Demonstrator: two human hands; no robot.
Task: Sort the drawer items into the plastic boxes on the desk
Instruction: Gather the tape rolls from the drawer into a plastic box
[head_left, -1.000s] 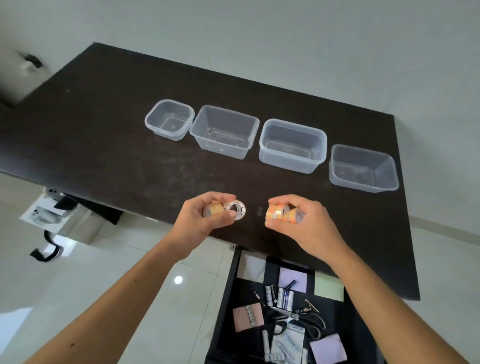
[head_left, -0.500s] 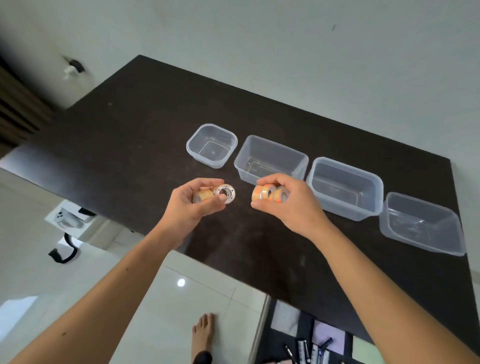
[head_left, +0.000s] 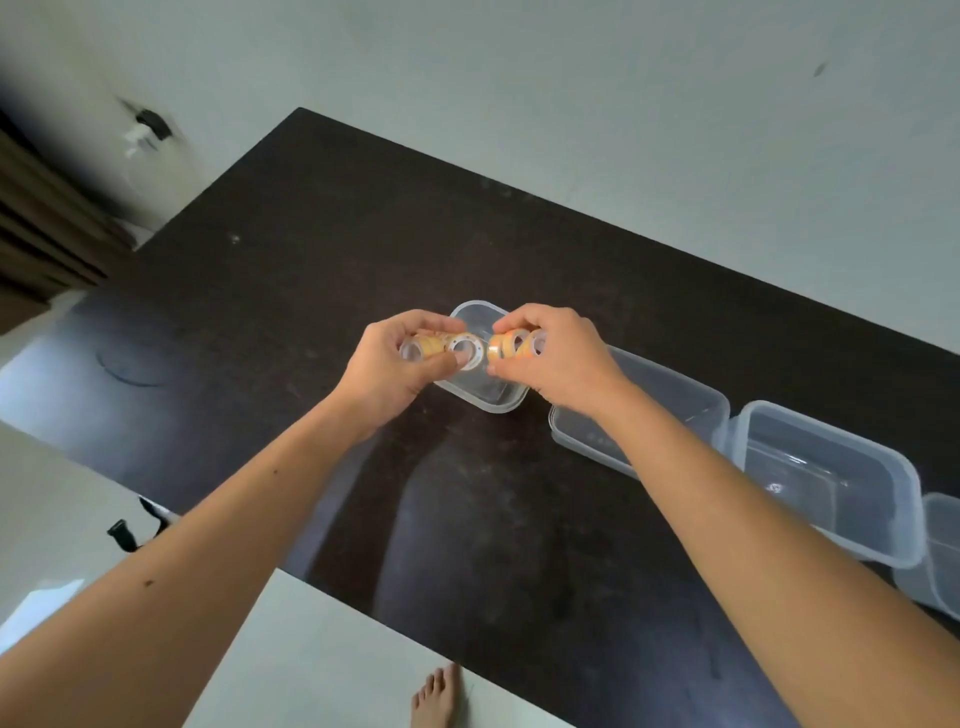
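My left hand (head_left: 395, 364) grips two small yellowish tape rolls (head_left: 441, 349). My right hand (head_left: 558, 358) grips a few more orange tape rolls (head_left: 511, 345). Both hands hover together directly above the small square clear box (head_left: 483, 400), the leftmost of the row on the dark desk (head_left: 311, 260). To its right stand a rectangular clear box (head_left: 675, 405), a larger one (head_left: 831, 478) and part of a fourth box (head_left: 940, 551) at the frame edge. All the boxes look empty. The drawer is out of view.
The desk's near edge runs diagonally from left to lower right, with pale tiled floor (head_left: 322, 649) below it and a bare foot (head_left: 439, 699) at the bottom. A wall socket (head_left: 148, 124) sits on the wall at left.
Both hands have moved forward with the tape rolls, from short of the boxes to over the small square box. My view has swung left and up, so the drawer has dropped out of sight.
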